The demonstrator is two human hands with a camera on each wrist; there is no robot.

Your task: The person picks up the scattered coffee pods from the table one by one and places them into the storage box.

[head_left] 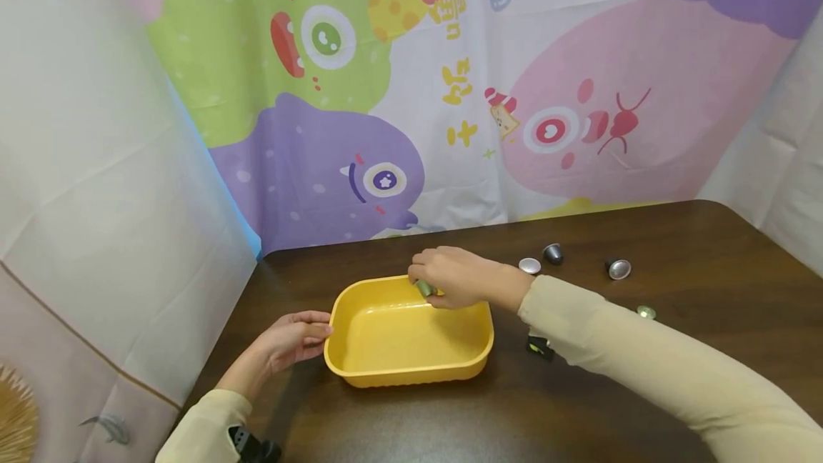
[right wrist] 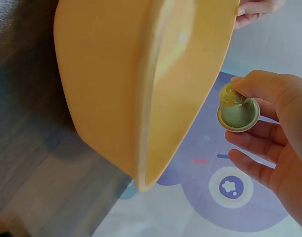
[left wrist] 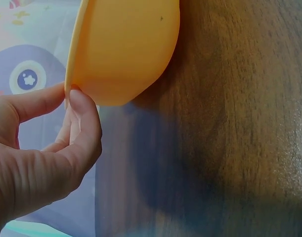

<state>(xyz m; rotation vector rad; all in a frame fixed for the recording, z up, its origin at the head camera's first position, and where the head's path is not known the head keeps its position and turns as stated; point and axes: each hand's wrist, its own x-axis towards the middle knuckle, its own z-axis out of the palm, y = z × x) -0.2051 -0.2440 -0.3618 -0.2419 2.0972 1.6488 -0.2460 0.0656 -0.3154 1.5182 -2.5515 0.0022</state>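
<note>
A yellow plastic basin (head_left: 414, 376) stands on the brown table. My left hand (head_left: 292, 340) pinches its left rim between thumb and fingers; in the left wrist view, the thumb and a finger meet on the rim of the basin (left wrist: 126, 49). Over the far right part of the basin, my right hand (head_left: 458, 276) holds a green coffee capsule (head_left: 425, 289). The right wrist view shows this capsule (right wrist: 238, 111) tilted between thumb and fingers, its rim apart from the basin. Nothing lies on the visible basin floor.
Right of the basin lie several more coffee capsules: a silver-lidded one (head_left: 530, 266), a dark one (head_left: 553, 254), another with its lid showing (head_left: 619, 269) and a pale green one (head_left: 646, 312). A patterned curtain (head_left: 450, 184) hangs behind the table (head_left: 398, 427).
</note>
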